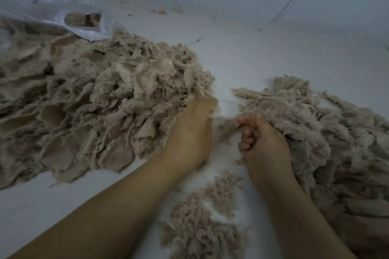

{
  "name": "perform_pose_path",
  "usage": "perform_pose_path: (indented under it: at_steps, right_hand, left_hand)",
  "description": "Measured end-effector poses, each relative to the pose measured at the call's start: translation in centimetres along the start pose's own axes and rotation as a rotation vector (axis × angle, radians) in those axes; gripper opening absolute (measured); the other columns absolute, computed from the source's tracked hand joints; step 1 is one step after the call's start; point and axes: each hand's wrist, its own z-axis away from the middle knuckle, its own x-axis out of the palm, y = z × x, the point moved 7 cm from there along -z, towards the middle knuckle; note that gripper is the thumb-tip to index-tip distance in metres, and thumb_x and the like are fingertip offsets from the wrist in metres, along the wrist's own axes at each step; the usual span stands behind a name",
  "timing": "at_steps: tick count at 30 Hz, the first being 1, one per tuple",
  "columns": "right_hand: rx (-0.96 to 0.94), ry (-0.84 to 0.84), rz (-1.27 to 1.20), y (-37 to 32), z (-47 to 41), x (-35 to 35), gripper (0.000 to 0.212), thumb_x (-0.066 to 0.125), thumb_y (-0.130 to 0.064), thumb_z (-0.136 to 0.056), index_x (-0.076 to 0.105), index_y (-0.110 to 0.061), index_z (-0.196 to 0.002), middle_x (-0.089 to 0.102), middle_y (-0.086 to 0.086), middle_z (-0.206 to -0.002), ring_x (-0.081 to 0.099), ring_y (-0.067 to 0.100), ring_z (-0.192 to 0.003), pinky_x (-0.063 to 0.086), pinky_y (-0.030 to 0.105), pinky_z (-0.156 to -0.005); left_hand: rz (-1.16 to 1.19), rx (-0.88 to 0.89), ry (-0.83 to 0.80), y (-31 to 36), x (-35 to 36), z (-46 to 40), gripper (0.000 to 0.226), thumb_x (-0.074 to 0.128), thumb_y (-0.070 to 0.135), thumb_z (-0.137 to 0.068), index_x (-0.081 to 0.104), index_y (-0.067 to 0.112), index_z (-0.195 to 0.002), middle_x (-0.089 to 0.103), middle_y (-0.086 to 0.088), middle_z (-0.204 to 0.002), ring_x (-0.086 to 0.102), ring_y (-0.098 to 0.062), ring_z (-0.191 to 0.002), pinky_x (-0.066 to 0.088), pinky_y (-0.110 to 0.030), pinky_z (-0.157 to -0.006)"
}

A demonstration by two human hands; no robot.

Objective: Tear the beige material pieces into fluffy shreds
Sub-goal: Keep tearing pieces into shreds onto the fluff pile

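A large heap of beige material pieces (88, 99) fills the left half of the pale floor. A second heap of fluffy beige shreds (328, 132) lies on the right. My left hand (189, 134) grips one end of a stretched beige piece (225, 126) at the left heap's near edge; its fingers are hidden behind the hand. My right hand (261, 141) has its fingers curled round the other end of that piece. A smaller patch of shreds (202, 223) lies between my forearms.
A white plastic bag (63, 17) with beige material inside lies at the back left, touching the big heap. Small scraps (162, 11) dot the floor near the far wall. Bare floor (242, 57) shows between and behind the heaps.
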Motion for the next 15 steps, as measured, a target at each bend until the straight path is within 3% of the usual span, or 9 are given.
perform_pose_path:
  at_steps: [3,6,8,12,15]
  right_hand:
    - [-0.003,0.023,-0.038,0.0,0.0,-0.2,0.042,0.050,-0.026,-0.104,0.076,-0.012,-0.075,0.051,-0.003,-0.058,0.040,0.006,-0.049,0.036,0.017,-0.044]
    - [-0.001,0.037,-0.041,-0.2,0.1,-0.4,0.035,0.050,-0.025,-0.104,0.074,-0.010,-0.085,0.057,-0.004,-0.061,0.049,0.005,-0.054,0.044,0.018,-0.050]
    - [0.009,0.055,-0.047,-0.4,0.3,-0.3,0.030,0.050,-0.022,-0.104,0.073,-0.010,-0.090,0.065,-0.004,-0.066,0.059,0.006,-0.060,0.051,0.019,-0.058]
    - [0.060,0.051,-0.094,-0.4,0.4,-0.1,0.023,0.047,-0.018,-0.105,0.069,-0.009,-0.104,0.075,0.004,-0.099,0.072,0.012,-0.095,0.056,0.024,-0.083]
    - [0.085,0.044,-0.091,-0.4,0.5,0.1,0.025,0.044,-0.021,-0.106,0.065,-0.008,-0.113,0.071,0.006,-0.113,0.068,0.014,-0.106,0.054,0.024,-0.087]
  left_hand:
    - [0.073,0.151,-0.215,1.7,2.4,0.5,0.027,0.051,-0.013,-0.087,0.069,-0.003,-0.104,0.068,-0.016,-0.096,0.063,-0.028,-0.088,0.050,-0.038,-0.078]
    - [0.139,0.069,-0.219,1.1,2.4,1.5,0.026,0.053,-0.011,-0.089,0.072,0.001,-0.102,0.072,-0.009,-0.097,0.066,-0.019,-0.091,0.053,-0.035,-0.081]
    - [0.160,0.050,-0.222,1.2,1.8,2.7,0.028,0.056,-0.011,-0.086,0.073,0.005,-0.101,0.072,-0.004,-0.099,0.065,-0.012,-0.093,0.053,-0.026,-0.084]
    - [0.241,0.130,-0.349,3.3,1.1,6.9,0.028,0.059,-0.010,-0.084,0.070,0.009,-0.102,0.070,0.001,-0.110,0.064,-0.009,-0.105,0.052,-0.026,-0.090]
    - [0.341,0.160,-0.418,4.5,0.4,9.4,0.027,0.058,-0.010,-0.085,0.069,0.009,-0.100,0.068,0.004,-0.115,0.062,-0.005,-0.111,0.050,-0.021,-0.093]
